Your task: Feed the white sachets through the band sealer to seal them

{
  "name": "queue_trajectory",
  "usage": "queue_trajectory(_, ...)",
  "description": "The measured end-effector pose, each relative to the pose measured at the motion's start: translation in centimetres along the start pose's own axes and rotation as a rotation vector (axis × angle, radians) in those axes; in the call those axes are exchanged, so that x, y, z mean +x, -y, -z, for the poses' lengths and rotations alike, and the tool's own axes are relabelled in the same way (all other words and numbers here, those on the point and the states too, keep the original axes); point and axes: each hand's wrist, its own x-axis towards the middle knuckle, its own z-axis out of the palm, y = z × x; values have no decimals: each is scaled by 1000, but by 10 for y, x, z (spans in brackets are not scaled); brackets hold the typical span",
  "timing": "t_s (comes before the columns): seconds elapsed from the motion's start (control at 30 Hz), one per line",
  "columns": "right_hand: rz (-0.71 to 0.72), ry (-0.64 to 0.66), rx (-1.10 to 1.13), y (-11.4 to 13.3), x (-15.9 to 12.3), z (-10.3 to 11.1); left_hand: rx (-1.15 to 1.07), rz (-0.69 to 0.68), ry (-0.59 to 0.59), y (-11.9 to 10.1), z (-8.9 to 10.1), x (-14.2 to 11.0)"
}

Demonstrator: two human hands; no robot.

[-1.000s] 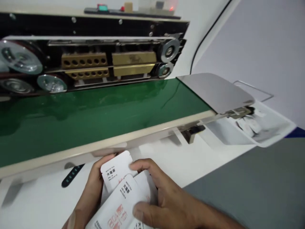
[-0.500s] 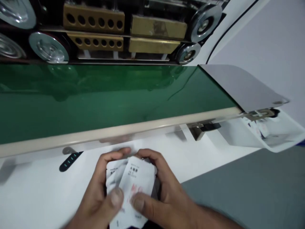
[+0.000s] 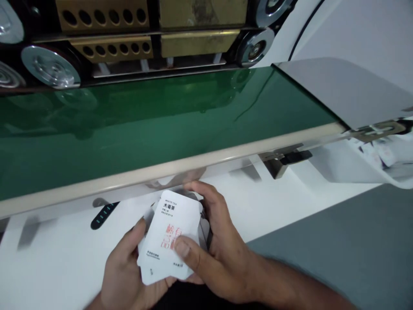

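Observation:
Several white tea sachets (image 3: 174,215) are stacked in my two hands, below the front edge of the green conveyor belt. The top one reads "WHITE TEA" and carries red characters. My right hand (image 3: 222,245) is closed on the stack, its thumb pressing the printed front and its fingers bent behind the right edge. On the other side my left hand (image 3: 129,262) supports the stack from the left and below, its thumb at the left edge. The sachets hide most of the left fingers.
The green conveyor belt (image 3: 145,133) runs across the view beneath a machine with metal rollers (image 3: 50,66) and brass blocks (image 3: 203,45). A white bin (image 3: 342,165) with sachets inside stands below the belt's right end. A dark control strip (image 3: 105,215) lies on the white surface at left.
The top sachet now lies flat over the others, where the stack was fanned before. My left thumb has moved from its front to the left edge. The view has shifted slightly.

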Motion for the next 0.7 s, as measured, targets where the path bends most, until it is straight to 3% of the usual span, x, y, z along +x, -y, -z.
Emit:
queue_trajectory(0.13, 2, -309, -130, -7, -8, -11, 43, -60, -7, 2, 1, 3)
queue_trajectory(0.2, 13, -365, -151, -9, -12, -14, 100, -86, -48, 4, 1, 4)
queue_trajectory(0.37, 13, -296, -162, -5, -14, -11, 52, -193, -226, 12, -3, 7)
queue_trajectory(0.53, -123, -231, -103, 1, -11, -4, 101, -272, -268, 18, -3, 8)
queue_trajectory(0.63, -215, -272, -109, 1, -14, 0, 267, -235, -416, 18, 7, 6)
queue_trajectory(0.7, -216, -312, -163, 0, -18, 5, 311, -183, -452, 18, 13, 7)
